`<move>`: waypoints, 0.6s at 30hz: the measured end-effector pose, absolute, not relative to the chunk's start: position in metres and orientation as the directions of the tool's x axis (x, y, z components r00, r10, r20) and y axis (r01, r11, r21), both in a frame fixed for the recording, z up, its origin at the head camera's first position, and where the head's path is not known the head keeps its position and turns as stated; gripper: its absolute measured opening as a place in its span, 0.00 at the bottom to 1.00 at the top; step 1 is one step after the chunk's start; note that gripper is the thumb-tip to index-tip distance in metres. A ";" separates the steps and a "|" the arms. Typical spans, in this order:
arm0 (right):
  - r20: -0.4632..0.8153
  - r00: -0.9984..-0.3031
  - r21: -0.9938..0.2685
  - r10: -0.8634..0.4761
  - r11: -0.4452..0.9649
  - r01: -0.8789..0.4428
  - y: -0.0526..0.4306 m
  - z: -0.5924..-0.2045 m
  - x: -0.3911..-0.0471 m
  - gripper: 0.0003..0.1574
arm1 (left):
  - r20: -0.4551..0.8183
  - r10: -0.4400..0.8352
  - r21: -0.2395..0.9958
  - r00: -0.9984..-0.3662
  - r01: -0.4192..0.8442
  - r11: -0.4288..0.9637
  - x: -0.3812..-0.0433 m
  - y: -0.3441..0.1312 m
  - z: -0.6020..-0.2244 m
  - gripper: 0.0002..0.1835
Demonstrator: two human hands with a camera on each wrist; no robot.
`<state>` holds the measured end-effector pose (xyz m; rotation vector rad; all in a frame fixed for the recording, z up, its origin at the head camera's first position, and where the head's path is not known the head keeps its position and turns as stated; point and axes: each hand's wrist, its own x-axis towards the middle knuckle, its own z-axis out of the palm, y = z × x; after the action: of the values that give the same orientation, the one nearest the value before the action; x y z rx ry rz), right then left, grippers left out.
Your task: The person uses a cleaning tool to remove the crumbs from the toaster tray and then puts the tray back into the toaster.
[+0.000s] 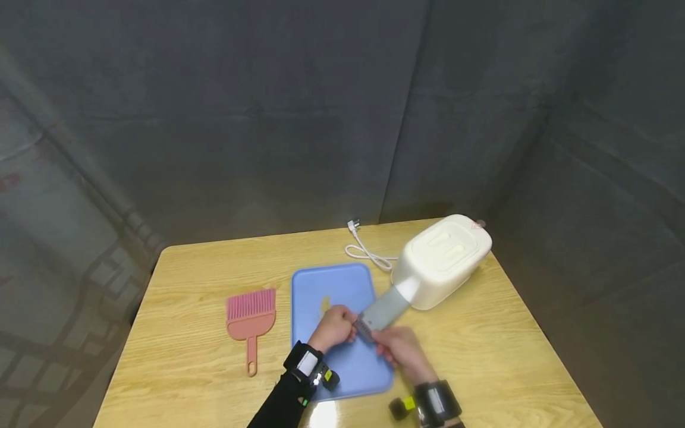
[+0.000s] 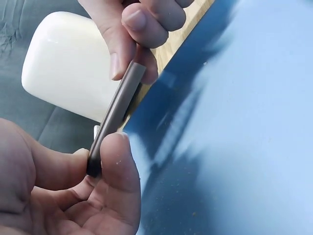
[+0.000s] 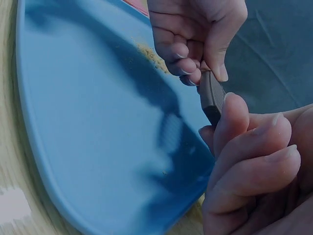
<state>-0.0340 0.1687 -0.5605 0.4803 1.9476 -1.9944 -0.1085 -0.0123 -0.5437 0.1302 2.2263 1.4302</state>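
Observation:
A white toaster-like appliance lies at the right of the table, its flat panelled face up. A flat grey piece like a crumb tray, ridged at its near end, reaches from the appliance over the blue tray. Whether its far end is still inside cannot be told. My left hand pinches one corner of the near end between thumb and fingers. At the opposite corner, my right hand pinches it too. The left wrist view shows the grey piece edge-on between both hands.
Tan crumbs lie on the blue tray. Left of the tray is a pink dustpan with a brush. The appliance's white cord and plug lie near the table's back edge. Dark cloth hangs behind.

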 end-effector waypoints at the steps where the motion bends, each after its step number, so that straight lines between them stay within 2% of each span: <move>1: -0.445 -0.895 -0.895 0.013 -0.025 0.445 0.168 -0.561 -0.034 0.17 | -0.355 0.329 0.873 -0.875 -0.184 0.451 -0.108 -0.012 -0.544 0.06; 9: -0.449 -0.892 -0.893 0.039 0.002 0.450 0.168 -0.559 -0.036 0.16 | -0.370 0.322 0.875 -0.871 -0.211 0.435 -0.112 -0.010 -0.551 0.08; 13: -0.408 -0.902 -0.893 0.143 0.141 0.427 0.173 -0.546 -0.038 0.15 | -0.370 0.323 0.878 -0.871 -0.214 0.429 -0.115 -0.007 -0.555 0.08; 15: -0.310 -0.924 -0.893 0.224 0.263 0.364 0.180 -0.532 -0.040 0.14 | -0.377 0.322 0.876 -0.868 -0.221 0.429 -0.117 -0.006 -0.555 0.08; 18: -0.058 -0.942 -0.872 0.330 0.442 0.209 0.194 -0.505 -0.045 0.10 | -0.378 0.319 0.872 -0.869 -0.219 0.437 -0.120 -0.004 -0.556 0.08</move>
<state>-0.0450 0.1943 -0.5049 0.5198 2.7679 -1.6463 -0.1198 -0.0043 -0.5564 0.0833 2.1972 1.4398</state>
